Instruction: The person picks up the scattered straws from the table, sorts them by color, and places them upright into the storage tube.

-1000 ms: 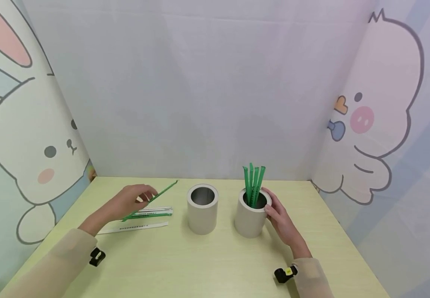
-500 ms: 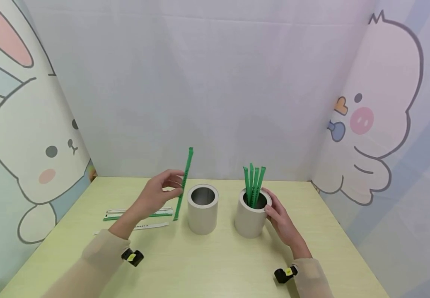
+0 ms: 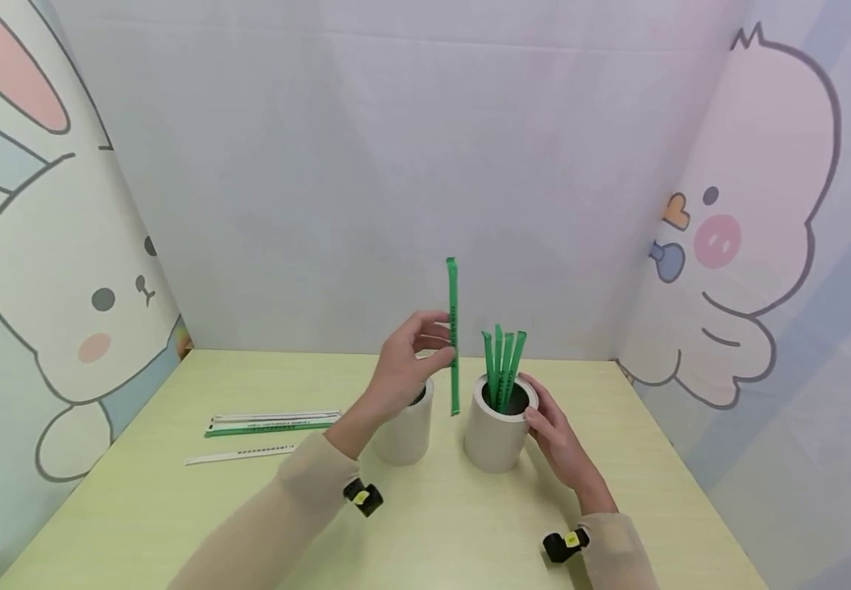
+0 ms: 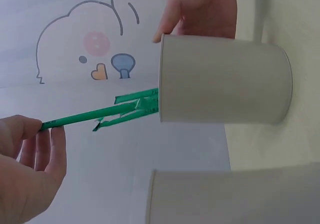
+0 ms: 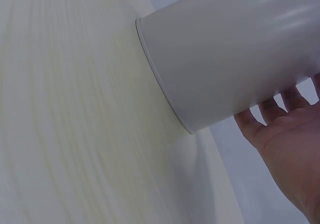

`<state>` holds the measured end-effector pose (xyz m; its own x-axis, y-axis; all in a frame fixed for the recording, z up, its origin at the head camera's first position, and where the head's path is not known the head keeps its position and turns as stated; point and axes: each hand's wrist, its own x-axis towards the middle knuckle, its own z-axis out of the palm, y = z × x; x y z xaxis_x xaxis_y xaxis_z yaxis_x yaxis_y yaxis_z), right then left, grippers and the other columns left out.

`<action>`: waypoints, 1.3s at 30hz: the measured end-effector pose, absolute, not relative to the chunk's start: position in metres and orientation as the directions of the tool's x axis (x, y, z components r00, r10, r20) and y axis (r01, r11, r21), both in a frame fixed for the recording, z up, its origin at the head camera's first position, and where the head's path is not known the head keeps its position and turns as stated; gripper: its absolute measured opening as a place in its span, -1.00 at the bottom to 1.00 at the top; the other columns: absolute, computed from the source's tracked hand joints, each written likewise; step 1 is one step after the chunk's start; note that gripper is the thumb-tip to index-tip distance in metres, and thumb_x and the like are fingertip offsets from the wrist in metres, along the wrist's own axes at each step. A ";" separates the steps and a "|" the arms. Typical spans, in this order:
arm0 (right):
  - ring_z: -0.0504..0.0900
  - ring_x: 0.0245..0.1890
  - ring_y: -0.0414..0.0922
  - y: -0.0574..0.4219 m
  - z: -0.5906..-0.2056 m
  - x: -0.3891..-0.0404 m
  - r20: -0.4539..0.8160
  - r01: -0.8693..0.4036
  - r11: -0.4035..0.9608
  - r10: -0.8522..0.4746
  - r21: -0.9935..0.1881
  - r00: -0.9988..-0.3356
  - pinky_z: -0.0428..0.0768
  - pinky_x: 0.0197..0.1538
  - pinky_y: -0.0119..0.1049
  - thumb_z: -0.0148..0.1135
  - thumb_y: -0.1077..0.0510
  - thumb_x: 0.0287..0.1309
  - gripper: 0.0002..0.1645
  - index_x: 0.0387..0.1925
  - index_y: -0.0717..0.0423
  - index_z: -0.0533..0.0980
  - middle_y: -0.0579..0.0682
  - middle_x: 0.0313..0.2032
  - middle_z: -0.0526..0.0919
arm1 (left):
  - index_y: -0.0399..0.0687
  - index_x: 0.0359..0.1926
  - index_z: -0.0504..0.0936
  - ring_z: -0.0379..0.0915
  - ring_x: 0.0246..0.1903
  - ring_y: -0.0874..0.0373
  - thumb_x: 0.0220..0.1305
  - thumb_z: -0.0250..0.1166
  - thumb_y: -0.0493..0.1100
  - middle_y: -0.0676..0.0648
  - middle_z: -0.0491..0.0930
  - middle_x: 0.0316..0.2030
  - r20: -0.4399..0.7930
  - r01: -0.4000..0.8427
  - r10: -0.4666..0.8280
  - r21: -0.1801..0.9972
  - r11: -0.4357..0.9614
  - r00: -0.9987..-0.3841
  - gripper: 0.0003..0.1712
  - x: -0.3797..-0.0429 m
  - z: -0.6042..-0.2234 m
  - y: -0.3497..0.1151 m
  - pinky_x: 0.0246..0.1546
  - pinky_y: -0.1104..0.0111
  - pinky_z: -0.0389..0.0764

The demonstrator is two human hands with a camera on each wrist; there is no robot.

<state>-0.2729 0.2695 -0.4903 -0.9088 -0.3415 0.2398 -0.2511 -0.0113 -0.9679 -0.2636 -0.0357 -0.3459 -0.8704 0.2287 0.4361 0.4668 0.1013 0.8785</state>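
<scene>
My left hand [image 3: 405,365] pinches a green wrapped straw [image 3: 453,287] between thumb and fingertips. The straw stands nearly upright in the air, left of the right-hand canister [image 3: 495,447]. Several green wrapped straws [image 3: 499,369] lean in that pale grey canister, their tops above its rim. In the left wrist view the held straw [image 4: 85,118] overlaps those straws. My right hand [image 3: 560,438] grips the same canister from its right side, thumb near the front rim. Its fingers [image 5: 270,109] lie along the wall in the right wrist view. Behind my left hand, a second canister [image 3: 399,442] is partly hidden.
On the left of the pale wooden table [image 3: 425,533] lies a small group of wrapped straws, white ones with a green straw [image 3: 270,430] in front. A single white wrapped straw [image 3: 241,455] lies nearer, partly behind my left sleeve. A printed cloth [image 3: 396,164] encloses the table.
My left hand has lifted the green straw from the left group, carried it rightward past the left canister and turned it upright. My right hand and its canister have stayed put.
</scene>
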 end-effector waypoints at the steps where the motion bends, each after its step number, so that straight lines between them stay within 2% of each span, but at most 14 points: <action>1: 0.29 0.45 -0.37 0.269 -0.490 -0.273 0.241 -0.252 -0.013 -0.341 -0.968 -0.909 0.42 0.33 -0.53 -0.15 0.07 0.69 -0.27 0.71 -0.03 -0.07 0.21 0.67 -0.08 | 0.04 0.36 0.53 0.63 0.12 0.04 0.46 0.37 -0.29 -0.06 0.66 0.09 0.451 0.479 0.224 0.874 0.088 -0.864 -0.49 -0.265 -0.344 -0.029 0.12 0.14 0.72; 11: 0.29 0.44 -0.36 0.269 -0.487 -0.272 0.235 -0.248 -0.005 -0.340 -0.969 -0.911 0.42 0.33 -0.52 -0.18 0.07 0.71 -0.28 0.71 -0.04 -0.08 0.22 0.67 -0.08 | 0.05 0.35 0.52 0.62 0.12 0.07 0.49 0.33 -0.29 -0.05 0.64 0.10 0.474 0.488 0.174 0.872 0.044 -0.863 -0.52 -0.285 -0.346 0.018 0.09 0.24 0.73; 22: 0.34 0.42 -0.35 0.269 -0.487 -0.271 0.224 -0.240 0.005 -0.336 -0.971 -0.915 0.44 0.32 -0.51 -0.18 0.05 0.71 -0.29 0.71 -0.04 -0.09 0.20 0.65 -0.03 | 0.06 0.31 0.56 0.65 0.08 0.10 0.46 0.35 -0.31 -0.01 0.69 0.04 0.411 0.441 0.186 0.881 0.172 -0.893 -0.53 -0.286 -0.385 0.037 0.16 0.21 0.68; 30: 0.34 0.41 -0.37 0.269 -0.489 -0.272 0.227 -0.241 -0.001 -0.334 -0.971 -0.915 0.45 0.32 -0.51 -0.18 0.07 0.71 -0.29 0.71 -0.03 -0.08 0.20 0.65 -0.03 | 0.05 0.35 0.54 0.65 0.12 0.07 0.46 0.35 -0.30 -0.04 0.68 0.07 0.408 0.441 0.196 0.880 0.177 -0.892 -0.50 -0.288 -0.397 0.029 0.16 0.20 0.68; 35: 0.32 0.42 -0.39 0.270 -0.490 -0.272 0.237 -0.248 -0.011 -0.340 -0.969 -0.910 0.43 0.33 -0.53 -0.18 0.08 0.71 -0.28 0.71 0.00 -0.10 0.24 0.66 -0.06 | 0.05 0.36 0.53 0.66 0.11 0.05 0.46 0.37 -0.28 -0.09 0.67 0.12 0.417 0.454 0.213 0.875 0.170 -0.883 -0.49 -0.287 -0.383 0.009 0.16 0.18 0.69; 39: 0.29 0.44 -0.39 0.269 -0.489 -0.272 0.236 -0.246 -0.013 -0.341 -0.969 -0.910 0.43 0.33 -0.53 -0.16 0.07 0.70 -0.28 0.71 -0.03 -0.08 0.20 0.67 -0.06 | 0.05 0.34 0.54 0.67 0.08 0.07 0.45 0.39 -0.27 -0.10 0.68 0.11 0.429 0.487 0.268 0.847 0.213 -0.863 -0.50 -0.287 -0.370 -0.024 0.10 0.23 0.73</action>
<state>-0.2721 0.2693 -0.4886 -0.9101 -0.3407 0.2361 -0.2465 -0.0133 -0.9691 -0.2869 -0.0238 -0.3699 -0.8626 0.2684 0.4289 0.4874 0.2130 0.8468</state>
